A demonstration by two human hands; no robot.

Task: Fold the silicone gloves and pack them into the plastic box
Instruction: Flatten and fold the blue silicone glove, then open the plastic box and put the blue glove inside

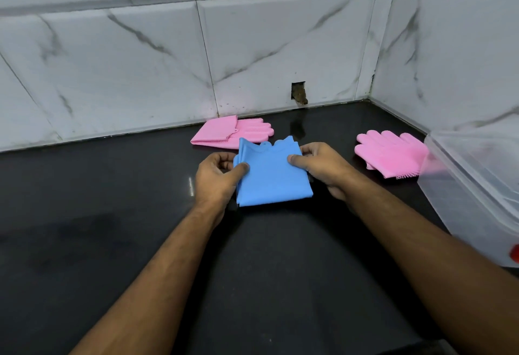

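A blue silicone glove (271,179), folded into a flat rectangle, sits in the middle of the black counter. My left hand (216,179) pinches its left edge and my right hand (323,166) pinches its right edge. Behind it, against the wall, lies a folded pink glove (227,133) with its fingers pointing right. A second pink glove (390,152) lies to the right, its fingers pointing up and left, touching the clear plastic box (477,186) at the right edge.
The black counter (112,214) meets white marble-look wall tiles at the back and right, forming a corner. A small dark hole in the wall (298,92) sits just above the counter. A red part (514,253) shows on the box's near side.
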